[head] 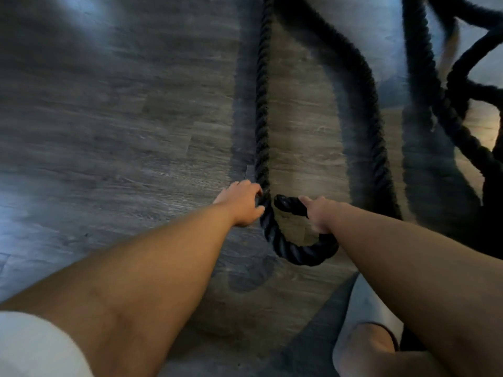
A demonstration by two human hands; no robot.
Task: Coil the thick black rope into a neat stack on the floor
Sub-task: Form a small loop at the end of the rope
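Both hands clenched the rope (262,126): left hand (242,204) beside the bend, right hand (321,213) near its end; it looked heavy, stiffly bendable

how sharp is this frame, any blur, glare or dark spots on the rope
Head view: dim, with motion smear across the wood floor and the far rope loops at upper right; pale glare patches on the floor at upper left and top right; sharpest around the left hand and right hand on the rope's near bend.
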